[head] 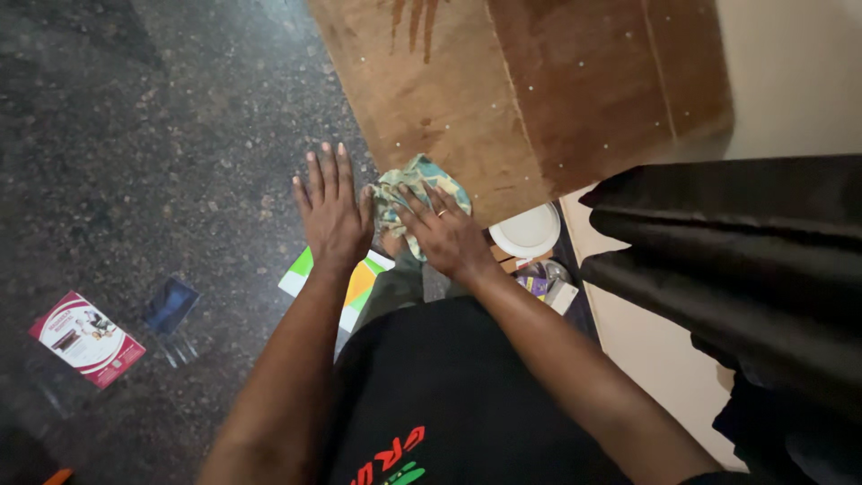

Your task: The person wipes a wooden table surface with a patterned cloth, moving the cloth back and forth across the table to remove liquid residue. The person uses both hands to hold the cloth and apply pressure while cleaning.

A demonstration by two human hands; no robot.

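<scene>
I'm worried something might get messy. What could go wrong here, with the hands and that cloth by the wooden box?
1. The brown box has dark drip streaks near its top; wiping with the green cloth under the right hand might smear them.
2. The left hand is flat and apart from the cloth, so the one-handed grip could slip.
3. Papers, a booklet and a white plate lie on the floor and might get stepped on.
</scene>
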